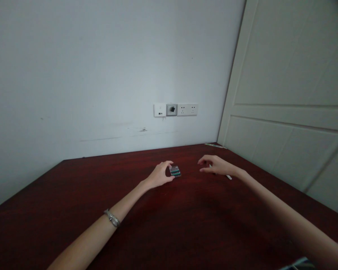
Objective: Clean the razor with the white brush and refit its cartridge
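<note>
On the dark red table (146,225), a small flat clear case (175,171) shows dark and teal stripes. My left hand (160,175) has it by opposite edges, thumb at the near side and fingers at the far side. A silvery watch or bracelet circles that wrist. To the right of the case, my right hand (214,165) hovers with thumb and forefinger apart and nothing visible between them. A thin white stick (228,177) pokes out from beneath this hand. Its middle is hidden by the palm.
A white wall with a row of sockets and a switch (171,110) rises behind the table. On the right stands a pale panelled door (284,108). A pale flat strip (215,145) lies at the back right corner.
</note>
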Demonstrator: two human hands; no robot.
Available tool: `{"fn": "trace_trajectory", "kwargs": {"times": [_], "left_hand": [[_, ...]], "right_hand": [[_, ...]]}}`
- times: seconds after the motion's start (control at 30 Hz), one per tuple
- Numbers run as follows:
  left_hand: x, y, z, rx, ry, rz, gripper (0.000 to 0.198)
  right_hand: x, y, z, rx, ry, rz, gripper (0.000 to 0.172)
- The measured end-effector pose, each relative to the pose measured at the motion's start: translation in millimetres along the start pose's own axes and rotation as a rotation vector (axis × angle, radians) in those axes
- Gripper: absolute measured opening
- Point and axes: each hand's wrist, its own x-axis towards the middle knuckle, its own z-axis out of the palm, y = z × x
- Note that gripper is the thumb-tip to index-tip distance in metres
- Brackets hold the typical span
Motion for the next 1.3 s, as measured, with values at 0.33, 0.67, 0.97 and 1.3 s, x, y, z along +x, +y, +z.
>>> {"fn": "trace_trajectory", "kwargs": {"times": [0.33,0.67,0.97,1.3], "left_hand": [[-8.5,47.1,-1.6,0.037,-0.049,0.121,0.056],[-10.2,51.0,1.3,0.025,-0.109,0.097,0.057],[-11.6,32.1,-7.6,-0.009,-0.064,-0.007,0.042],[-18.5,13.2,-12.0,-0.021,-0.061,-0.08,0.037]], "right_hand": [[7.0,-61.0,23.6,-0.023,-0.141,-0.191,0.065],[8.0,-56.3,28.5,-0.118,-0.133,-0.184,0.05],[8.4,56.0,-20.5,-0.067,-0.1,0.048,0.052],[-23.9,163.0,-38.8,0.038,-0.203,0.534,0.049]]}}
